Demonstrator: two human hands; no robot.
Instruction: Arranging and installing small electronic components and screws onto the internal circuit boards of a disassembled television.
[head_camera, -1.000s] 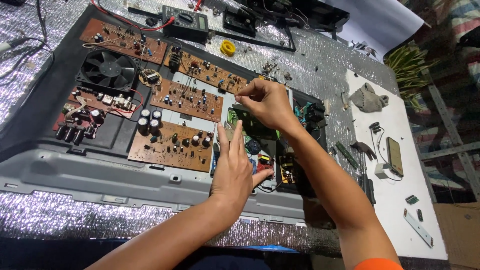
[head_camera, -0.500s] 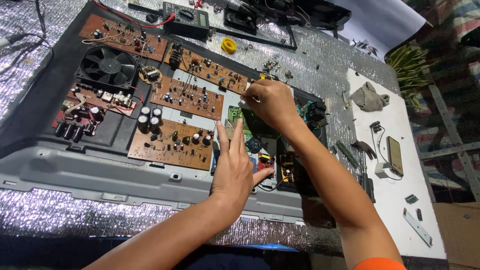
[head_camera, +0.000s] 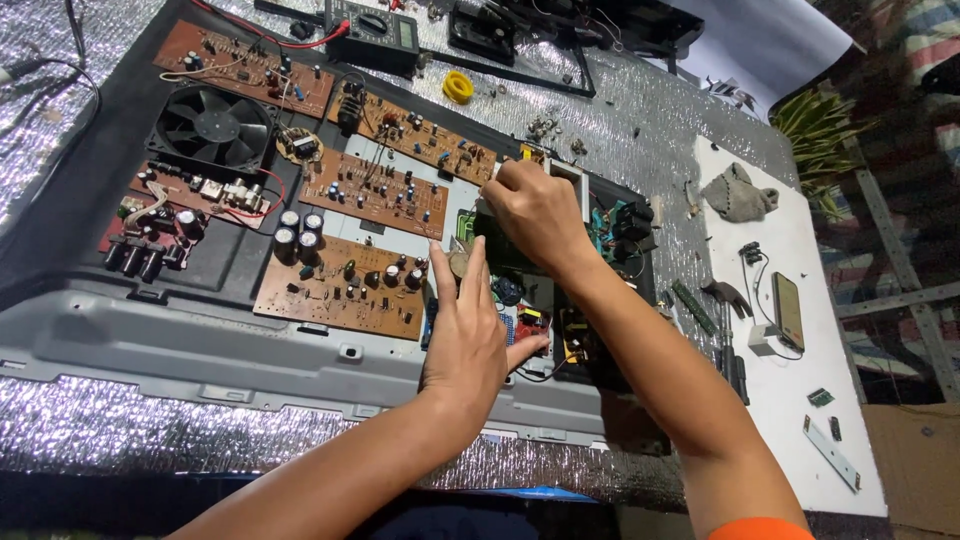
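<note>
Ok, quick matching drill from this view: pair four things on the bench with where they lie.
Things:
1 cooling fan
2 yellow tape roll
3 grey rag
4 phone

Places:
A on the white sheet, far end
B upper left of the black chassis
C on the silver foil, beyond the boards
D on the white sheet, right of the right arm

Pairs: 1-B, 2-C, 3-A, 4-D

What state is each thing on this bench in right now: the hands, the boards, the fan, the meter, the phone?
Left hand: flat, fingers spread, pressing on the green board.
Right hand: fingers curled, gripping the board's far edge.
Green board: lying in the chassis, mostly covered by the hands.
Brown boards: lying flat, components up.
Fan: blades sharp, apparently still.
Multimeter: lying flat, red lead attached.
Phone: face up, screen dark.
Cloth: crumpled.
</note>
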